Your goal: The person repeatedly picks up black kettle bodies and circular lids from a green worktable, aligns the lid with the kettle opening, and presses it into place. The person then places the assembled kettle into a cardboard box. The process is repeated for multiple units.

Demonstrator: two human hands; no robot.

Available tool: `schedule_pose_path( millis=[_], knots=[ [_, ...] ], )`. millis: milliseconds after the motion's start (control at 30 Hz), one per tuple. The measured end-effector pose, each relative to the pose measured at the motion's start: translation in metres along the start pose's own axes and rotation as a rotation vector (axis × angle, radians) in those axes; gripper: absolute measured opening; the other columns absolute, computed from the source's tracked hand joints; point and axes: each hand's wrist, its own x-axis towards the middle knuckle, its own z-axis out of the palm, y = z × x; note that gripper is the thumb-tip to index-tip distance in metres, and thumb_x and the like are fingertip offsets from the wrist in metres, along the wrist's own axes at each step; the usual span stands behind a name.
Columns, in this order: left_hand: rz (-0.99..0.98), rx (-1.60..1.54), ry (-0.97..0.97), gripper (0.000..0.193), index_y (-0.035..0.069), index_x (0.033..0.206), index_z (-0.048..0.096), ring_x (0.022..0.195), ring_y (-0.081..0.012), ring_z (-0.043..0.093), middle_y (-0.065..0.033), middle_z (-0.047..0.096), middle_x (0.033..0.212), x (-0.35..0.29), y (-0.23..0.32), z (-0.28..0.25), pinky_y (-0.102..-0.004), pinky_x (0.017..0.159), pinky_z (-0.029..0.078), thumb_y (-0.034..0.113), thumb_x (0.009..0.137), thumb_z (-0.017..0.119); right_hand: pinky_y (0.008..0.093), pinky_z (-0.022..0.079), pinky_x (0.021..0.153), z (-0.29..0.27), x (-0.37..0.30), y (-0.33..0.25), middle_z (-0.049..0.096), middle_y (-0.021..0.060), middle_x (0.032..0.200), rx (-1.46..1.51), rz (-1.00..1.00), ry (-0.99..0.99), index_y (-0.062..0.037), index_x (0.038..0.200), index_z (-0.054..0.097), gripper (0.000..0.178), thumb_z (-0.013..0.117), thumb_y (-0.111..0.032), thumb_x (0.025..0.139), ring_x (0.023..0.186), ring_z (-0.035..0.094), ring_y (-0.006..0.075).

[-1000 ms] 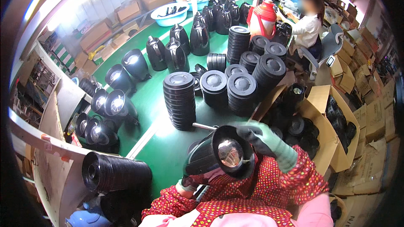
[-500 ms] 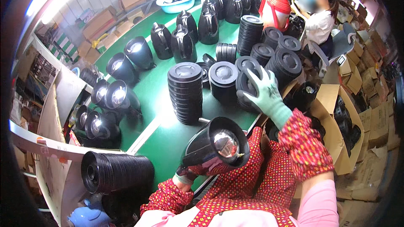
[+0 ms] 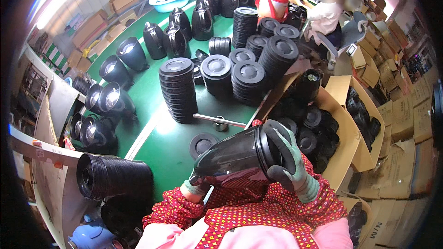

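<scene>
Black jug [image 3: 230, 161]: glossy, with pale reflections along its side; tapering to the left, tilted with its wide end to the right and slightly up; held above the person's lap at the near edge of the desk [image 3: 157, 133].
Black round cap [image 3: 263, 150]: ridged rim, seated against or just at the jug's wide end; how tightly, I cannot tell.
Left hand [image 3: 197, 185]: gloved, wrapped round the jug's narrow end from below, fingers mostly hidden.
Right hand [image 3: 288, 159]: green glove with dark palm, bent in toward the body, pinching the cap, fingers over its top and thumb lower down.
Loose disc [image 3: 203, 144]: black, flat on the green desktop, just beyond the jug.
Tall cap stack [image 3: 177, 94]: black, upright, farther on.
Standing jugs [image 3: 154, 41]: black, well beyond.
</scene>
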Motion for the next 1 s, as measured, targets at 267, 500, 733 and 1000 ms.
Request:
schedule_pose_path(
  millis=[267, 500, 733, 1000],
  knots=[
    [0.566, 0.931, 0.216, 0.038, -0.004, 0.122, 0.070, 0.110, -0.0308, 0.073, -0.0253, 0.066, 0.136, -0.014, 0.071, 0.044, -0.0394, 0.097, 0.058, 0.011, 0.088, 0.078, 0.0319, 0.032, 0.122, -0.001, -0.053, 0.020, 0.051, 0.0075, 0.154, 0.939, 0.493, 0.248, -0.0014, 0.159, 0.042, 0.068, 0.057, -0.045, 0.109, 0.139, 0.049, 0.0166],
    [0.446, 0.760, 0.130, 0.030, -0.004, 0.119, 0.070, 0.110, -0.0311, 0.073, -0.0211, 0.071, 0.128, -0.005, 0.065, 0.036, -0.0429, 0.097, 0.060, 0.015, 0.096, 0.070, 0.0414, 0.021, 0.129, -0.055, -0.069, 0.029, 0.039, 0.0148, 0.166, 0.644, 0.317, -0.025, -0.0003, 0.163, 0.034, 0.093, 0.053, -0.068, 0.102, 0.155, 0.033, 0.0271],
    [0.306, 0.824, -0.014, 0.040, -0.006, 0.128, 0.067, 0.104, -0.0247, 0.074, -0.0175, 0.075, 0.121, 0.001, 0.036, 0.036, -0.0386, 0.096, 0.060, 0.016, 0.095, 0.070, 0.0446, 0.016, 0.129, -0.035, -0.084, -0.013, 0.035, 0.0204, 0.168, 0.522, 0.040, 0.243, 0.0034, 0.163, 0.032, 0.087, 0.062, -0.051, 0.102, 0.159, 0.025, 0.0337],
    [0.527, 0.834, 0.090, 0.039, -0.008, 0.123, 0.069, 0.130, -0.0358, 0.063, -0.0248, 0.059, 0.146, 0.012, 0.077, 0.047, -0.0457, 0.104, 0.056, 0.019, 0.095, 0.076, 0.0405, 0.020, 0.128, -0.054, -0.070, -0.040, 0.034, 0.0154, 0.168, 0.767, 0.197, 0.244, 0.0003, 0.167, 0.020, 0.080, 0.050, -0.048, 0.110, 0.155, 0.031, 0.0270]
  ],
)
